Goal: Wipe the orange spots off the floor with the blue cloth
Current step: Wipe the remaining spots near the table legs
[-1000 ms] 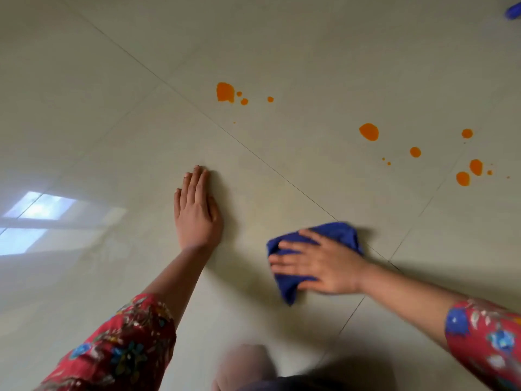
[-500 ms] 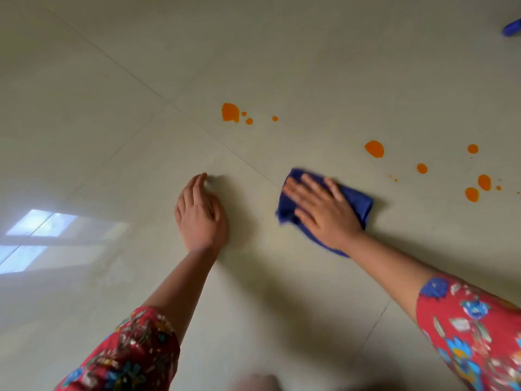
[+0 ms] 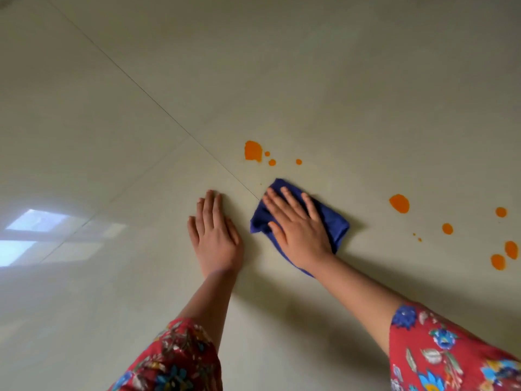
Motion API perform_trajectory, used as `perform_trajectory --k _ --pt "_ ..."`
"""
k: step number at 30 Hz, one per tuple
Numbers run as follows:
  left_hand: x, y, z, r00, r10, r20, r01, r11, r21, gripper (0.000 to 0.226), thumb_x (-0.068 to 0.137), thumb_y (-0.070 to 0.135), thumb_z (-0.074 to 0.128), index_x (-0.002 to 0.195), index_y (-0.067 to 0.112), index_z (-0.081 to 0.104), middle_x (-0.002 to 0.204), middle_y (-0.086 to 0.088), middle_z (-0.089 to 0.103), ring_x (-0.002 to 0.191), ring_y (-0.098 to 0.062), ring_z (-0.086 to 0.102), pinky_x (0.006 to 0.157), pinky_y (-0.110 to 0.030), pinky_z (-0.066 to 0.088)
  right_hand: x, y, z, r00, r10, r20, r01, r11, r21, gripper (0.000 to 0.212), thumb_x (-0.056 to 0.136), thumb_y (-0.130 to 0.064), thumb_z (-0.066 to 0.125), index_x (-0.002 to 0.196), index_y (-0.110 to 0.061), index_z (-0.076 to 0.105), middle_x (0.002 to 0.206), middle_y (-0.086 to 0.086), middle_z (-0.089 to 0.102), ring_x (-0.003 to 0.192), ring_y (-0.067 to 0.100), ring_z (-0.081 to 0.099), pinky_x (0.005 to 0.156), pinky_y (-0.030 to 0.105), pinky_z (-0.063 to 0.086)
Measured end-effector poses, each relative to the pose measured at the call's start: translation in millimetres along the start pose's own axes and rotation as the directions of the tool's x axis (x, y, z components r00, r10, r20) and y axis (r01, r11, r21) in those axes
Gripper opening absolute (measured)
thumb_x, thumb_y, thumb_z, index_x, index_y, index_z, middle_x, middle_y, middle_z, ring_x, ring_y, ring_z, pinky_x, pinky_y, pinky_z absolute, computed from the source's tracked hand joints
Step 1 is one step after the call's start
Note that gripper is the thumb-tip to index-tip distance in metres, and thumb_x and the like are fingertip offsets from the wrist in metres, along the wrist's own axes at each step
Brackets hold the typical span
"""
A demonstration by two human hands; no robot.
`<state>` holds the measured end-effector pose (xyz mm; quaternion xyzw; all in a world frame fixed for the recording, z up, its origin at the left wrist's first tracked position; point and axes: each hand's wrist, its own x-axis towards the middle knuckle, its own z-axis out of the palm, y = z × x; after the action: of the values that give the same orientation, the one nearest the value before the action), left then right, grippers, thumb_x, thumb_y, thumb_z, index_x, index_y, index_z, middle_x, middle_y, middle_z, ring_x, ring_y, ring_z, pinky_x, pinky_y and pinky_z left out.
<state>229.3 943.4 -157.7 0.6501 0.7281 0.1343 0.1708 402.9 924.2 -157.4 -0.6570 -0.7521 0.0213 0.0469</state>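
Glossy floor [image 3: 310, 66] is looking slick. Your right hand [image 3: 298, 232] is pressing flat on the blue cloth [image 3: 335, 224] near the orange spots [image 3: 253, 150]; left hand [image 3: 215, 235] is lying open alongside. Cloth's prob. soft, light: palm mid-cloth.

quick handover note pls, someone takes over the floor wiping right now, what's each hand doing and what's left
Left hand: flat on the floor, fingers straight, holding nothing.
Right hand: pressed flat on the blue cloth, which lies on the floor just short of the left spot cluster, not touching it.
Done: no spot looks wiped yet.
Left: that cluster, the big spot to the right, and the far-right spots.
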Motion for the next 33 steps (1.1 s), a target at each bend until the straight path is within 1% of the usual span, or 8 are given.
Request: perform_trajectory --k 6,12,17,20,23,27,30,33 --pt "1 -1 0 1.000 0.005 0.025 -0.006 0.999 0.049 0.055 0.093 0.025 0.029 0.148 0.018 0.027 0.159 0.004 0.019 0.147 -0.017 0.011 0.116 -0.039 0.008 112 -25 6 0.982 -0.185 0.038 0.186 0.982 -0.020 0.049 0.100 -0.040 0.031 0.147 -0.027 0.040 0.153 -0.011 0.037 0.146 0.019 0.027 0.118 0.045 0.014" --pt "1 3 -1 0.998 -0.009 0.059 0.004 0.996 0.089 0.058 0.094 0.029 0.030 0.151 0.021 0.020 0.160 0.007 0.012 0.148 -0.015 0.005 0.117 -0.039 0.005 77 31 0 0.927 0.374 -0.026 -0.374 0.927 0.025 0.056 0.098 -0.045 0.023 0.151 -0.028 0.030 0.158 -0.009 0.028 0.147 0.022 0.022 0.116 0.048 0.016" --pt "4 4 0 0.998 -0.024 0.055 0.019 0.996 0.088 0.057 0.092 0.030 0.030 0.147 0.016 0.030 0.158 0.001 0.024 0.146 -0.019 0.015 0.115 -0.041 0.010 57 -39 8 0.995 -0.091 0.045 0.085 0.989 0.123 0.053 0.098 -0.042 0.031 0.149 -0.027 0.036 0.156 -0.009 0.032 0.145 0.021 0.028 0.116 0.044 0.021" --pt "4 2 -1 0.998 -0.019 0.057 0.012 0.993 0.117 0.058 0.093 0.031 0.029 0.149 0.016 0.028 0.159 0.002 0.021 0.146 -0.019 0.013 0.116 -0.041 0.010 134 -25 2 0.978 -0.180 0.102 0.170 0.981 0.094 0.054 0.097 -0.044 0.023 0.148 -0.031 0.037 0.155 -0.010 0.034 0.143 0.019 0.032 0.113 0.044 0.022" --pt "3 2 -3 0.997 -0.009 0.075 0.000 0.994 0.113 0.059 0.094 0.031 0.029 0.151 0.020 0.020 0.160 0.006 0.013 0.148 -0.016 0.006 0.117 -0.041 0.007 166 32 -1 0.978 0.186 0.094 -0.191 0.980 0.047 0.065 0.091 -0.048 0.009 0.150 -0.032 0.030 0.158 -0.011 0.026 0.146 0.019 0.023 0.114 0.044 0.015" --pt "4 3 -2 0.997 -0.016 0.073 0.006 0.991 0.132 0.060 0.093 0.028 0.034 0.151 0.019 0.021 0.160 0.005 0.014 0.147 -0.017 0.006 0.117 -0.041 0.006 105 28 3 0.790 0.605 -0.094 -0.596 0.795 0.114 0.060 0.094 -0.045 0.023 0.149 -0.025 0.034 0.156 -0.005 0.033 0.144 0.024 0.029 0.115 0.050 0.019" --pt "4 3 0 0.998 -0.029 0.062 0.022 0.993 0.113 0.060 0.092 0.028 0.034 0.150 0.017 0.024 0.159 0.003 0.018 0.147 -0.018 0.010 0.116 -0.041 0.008 72 -30 10 0.988 0.152 -0.021 -0.150 0.986 0.077 0.055 0.096 -0.042 0.029 0.148 -0.026 0.038 0.155 -0.007 0.036 0.143 0.023 0.032 0.115 0.048 0.019" --pt "3 1 -2 0.998 -0.017 0.054 0.011 0.993 0.118 0.060 0.092 0.029 0.033 0.150 0.017 0.024 0.159 0.003 0.019 0.146 -0.018 0.012 0.115 -0.041 0.008 127 -20 3 0.974 -0.220 0.051 0.216 0.973 0.077 0.051 0.098 -0.044 0.028 0.147 -0.032 0.037 0.154 -0.011 0.035 0.143 0.017 0.031 0.114 0.045 0.021"
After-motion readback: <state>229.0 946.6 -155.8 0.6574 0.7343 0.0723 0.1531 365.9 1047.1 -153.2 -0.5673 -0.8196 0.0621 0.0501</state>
